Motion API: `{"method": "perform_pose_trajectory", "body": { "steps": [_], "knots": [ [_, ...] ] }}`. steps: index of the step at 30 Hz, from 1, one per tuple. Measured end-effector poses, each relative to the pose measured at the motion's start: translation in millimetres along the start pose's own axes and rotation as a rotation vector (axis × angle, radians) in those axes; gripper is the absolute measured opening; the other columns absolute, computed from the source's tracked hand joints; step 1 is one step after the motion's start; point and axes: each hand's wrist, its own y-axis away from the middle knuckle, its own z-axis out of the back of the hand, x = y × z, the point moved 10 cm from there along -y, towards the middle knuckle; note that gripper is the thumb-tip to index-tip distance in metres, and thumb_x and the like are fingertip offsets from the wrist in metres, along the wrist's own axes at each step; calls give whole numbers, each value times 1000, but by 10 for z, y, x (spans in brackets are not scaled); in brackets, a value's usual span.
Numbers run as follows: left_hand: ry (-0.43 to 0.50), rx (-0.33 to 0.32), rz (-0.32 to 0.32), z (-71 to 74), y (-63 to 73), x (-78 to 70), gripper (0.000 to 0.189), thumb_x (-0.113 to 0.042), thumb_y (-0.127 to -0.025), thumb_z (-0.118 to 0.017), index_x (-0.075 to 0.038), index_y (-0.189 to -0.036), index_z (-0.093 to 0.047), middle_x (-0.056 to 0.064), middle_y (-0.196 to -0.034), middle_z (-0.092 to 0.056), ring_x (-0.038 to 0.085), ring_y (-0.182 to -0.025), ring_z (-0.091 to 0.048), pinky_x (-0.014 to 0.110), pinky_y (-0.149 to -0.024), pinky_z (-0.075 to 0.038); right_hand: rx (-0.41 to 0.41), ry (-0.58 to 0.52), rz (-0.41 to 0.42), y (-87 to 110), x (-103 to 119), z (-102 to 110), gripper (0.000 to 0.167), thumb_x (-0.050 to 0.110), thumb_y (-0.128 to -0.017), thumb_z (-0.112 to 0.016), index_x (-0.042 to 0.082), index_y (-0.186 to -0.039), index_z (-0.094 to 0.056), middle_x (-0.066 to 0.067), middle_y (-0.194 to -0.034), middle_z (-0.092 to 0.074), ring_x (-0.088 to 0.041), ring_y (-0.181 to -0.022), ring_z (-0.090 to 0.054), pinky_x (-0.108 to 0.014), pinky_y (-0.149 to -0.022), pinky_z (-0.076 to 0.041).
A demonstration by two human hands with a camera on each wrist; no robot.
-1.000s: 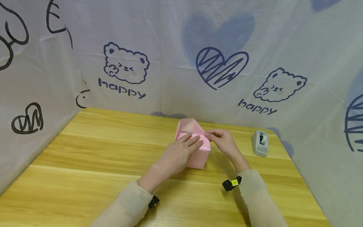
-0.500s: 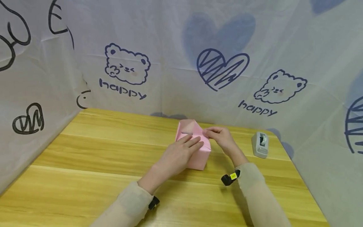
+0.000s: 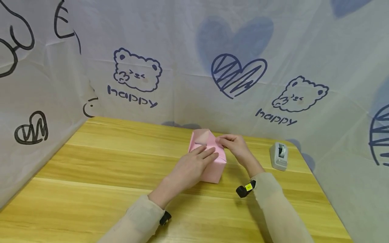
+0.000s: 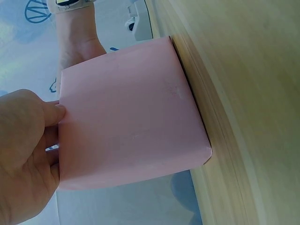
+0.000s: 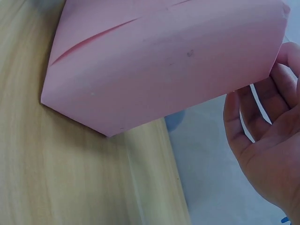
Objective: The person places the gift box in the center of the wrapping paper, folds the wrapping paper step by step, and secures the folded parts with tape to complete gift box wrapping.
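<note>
A box-shaped pink paper package (image 3: 213,171) stands upright on the wooden table, its top folded, with a pale triangular fold (image 3: 202,136) showing at the far end. Across the top lies my left hand (image 3: 189,166), fingers nearly straight and pressing down; in the left wrist view its thumb touches the package's upper edge. My right hand (image 3: 239,148) pinches the folded pink paper at the far right edge between thumb and forefinger. The right wrist view shows a smooth side with a long crease in the paper, the right hand's other fingers (image 5: 232,119) loosely bent below the edge.
A grey tape dispenser (image 3: 278,156) stands to the right, near the table's far right corner. The wooden table (image 3: 106,162) ends at a white printed cloth (image 3: 182,84) behind, with more cloth at both sides.
My right hand has slid slightly away along the package's right edge, its forearm shifting a little left. The left hand stays in place on top.
</note>
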Motion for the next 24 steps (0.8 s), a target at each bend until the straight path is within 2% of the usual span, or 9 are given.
{"method": "perform_pose_trajectory", "body": {
  "steps": [6,13,18,24],
  "knots": [
    [1,10,3,-2,1,-4,46,-6,-103,-59,-13,-148,-58,6,-150,-59,29,-138,-54,39,-116,-44,9,-6,17,-43,44,-21,31,19,-101,-69,-7,-118,-74,-3,-106,-76,-14,-101,-67,-28,-94,-56],
    [1,2,-1,1,2,-9,46,-6,-102,-60,-13,-148,-59,7,-150,-59,30,-138,-54,40,-116,-44,2,-23,-6,-56,78,-44,33,18,-102,-68,-8,-120,-73,-4,-107,-75,-14,-101,-67,-29,-95,-57],
    [-11,4,-4,10,6,-15,46,-6,-102,-60,-12,-148,-59,7,-149,-59,30,-137,-55,39,-115,-45,8,5,-11,-67,102,-70,32,21,-102,-67,-5,-121,-74,-11,-115,-74,-18,-106,-67,-33,-100,-56],
    [-10,-8,-6,25,10,-13,46,-6,-101,-61,-12,-147,-59,7,-148,-60,31,-137,-55,40,-116,-44,15,18,2,-96,187,-100,32,21,-103,-67,-5,-120,-74,-15,-118,-73,-23,-109,-66,-34,-99,-56]
  ]
}}
